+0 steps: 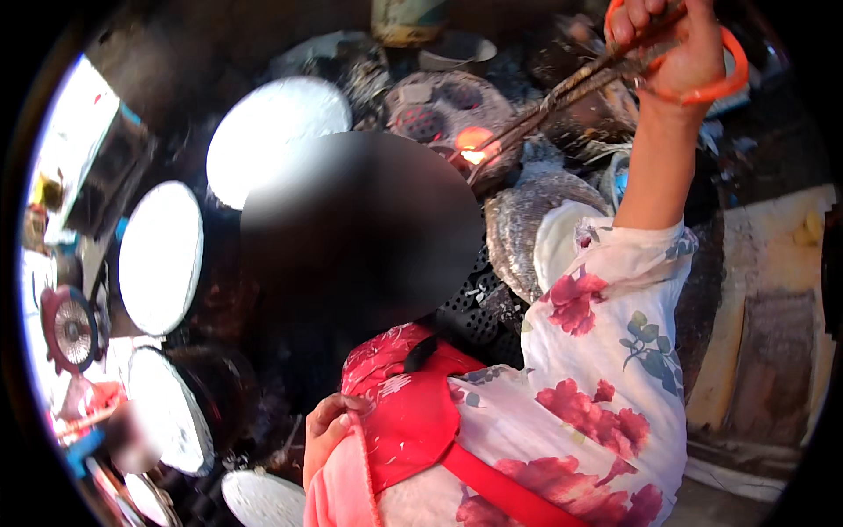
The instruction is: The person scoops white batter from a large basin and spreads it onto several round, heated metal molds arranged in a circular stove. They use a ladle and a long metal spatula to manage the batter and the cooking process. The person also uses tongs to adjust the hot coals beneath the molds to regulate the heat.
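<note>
My right hand (676, 66) is raised at the upper right, closed around the orange looped handles of long metal tongs (562, 92). The tongs slant down and left, their tips beside a glowing orange coal (475, 140) in a round clay-like stove (457, 98). More embers show in a holed piece of coal (420, 123) there. Low in the middle, my left hand (329, 430) is curled against a pink cloth (342, 487), its fingertips by the red apron (408, 413). A blurred dark oval hides the centre of the view.
Large round white discs (281, 127) stand to the left, with others (161, 257) behind and below. A woven grey basket-like thing (518, 228) lies right of the blurred oval, near a black perforated surface (474, 312). A fan (70, 329) is at the far left, a wooden board (773, 351) at the right.
</note>
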`<state>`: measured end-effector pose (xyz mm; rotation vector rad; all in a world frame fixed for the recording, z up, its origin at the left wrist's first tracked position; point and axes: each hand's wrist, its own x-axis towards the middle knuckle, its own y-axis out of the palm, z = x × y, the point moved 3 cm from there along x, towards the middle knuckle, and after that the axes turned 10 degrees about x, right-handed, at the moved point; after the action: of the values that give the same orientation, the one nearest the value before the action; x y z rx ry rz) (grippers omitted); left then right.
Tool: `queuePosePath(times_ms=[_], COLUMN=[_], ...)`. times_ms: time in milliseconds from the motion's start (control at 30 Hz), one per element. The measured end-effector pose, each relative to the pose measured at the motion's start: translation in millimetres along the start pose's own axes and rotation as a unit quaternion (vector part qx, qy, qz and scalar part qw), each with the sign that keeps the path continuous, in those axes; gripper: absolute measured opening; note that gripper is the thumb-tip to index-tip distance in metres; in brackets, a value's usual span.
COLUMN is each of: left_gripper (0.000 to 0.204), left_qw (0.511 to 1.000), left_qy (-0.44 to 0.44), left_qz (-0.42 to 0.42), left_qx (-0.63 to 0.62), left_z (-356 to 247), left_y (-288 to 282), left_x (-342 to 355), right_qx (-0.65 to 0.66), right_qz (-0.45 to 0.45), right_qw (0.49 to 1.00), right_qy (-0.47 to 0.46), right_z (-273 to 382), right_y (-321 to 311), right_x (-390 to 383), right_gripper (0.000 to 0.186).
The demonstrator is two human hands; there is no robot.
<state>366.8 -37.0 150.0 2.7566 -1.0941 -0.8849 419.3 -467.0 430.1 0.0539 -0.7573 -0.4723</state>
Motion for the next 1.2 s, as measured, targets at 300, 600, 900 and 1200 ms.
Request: queuePosePath(times_ms=[300,600,900,1200], left_gripper=[0.029,0.033,0.035,0.037], left_qw=[0.997,0.995,0.994,0.994], left_qy=[0.040,-0.014,-0.040,-0.028], left_qz=[0.000,-0.008,-0.013,0.004], left_qx=[0.069,0.097,0.104,0.110], left_z=[-30.8,-56.2,-76.7,-86.0], left_y=[14.9,36.8,45.6,47.0], left_x=[11.1,62.6,93.7,102.6], right_qx=[-0.276,-0.242,-0.205,-0.328], right_qz=[-0.154,-0.204,-0.190,-0.125], right_qw=[0.940,0.945,0.960,0.936], right_qy=[-0.126,-0.078,-0.023,0.008], right_z=[-13.0,-61.3,-90.4,-143.6], right_y=[-80.5,-170.4,-177.5,-185.1], right_x=[17.8,20.0,33.8,27.1], right_gripper=[0.054,0.043,0.049,0.046])
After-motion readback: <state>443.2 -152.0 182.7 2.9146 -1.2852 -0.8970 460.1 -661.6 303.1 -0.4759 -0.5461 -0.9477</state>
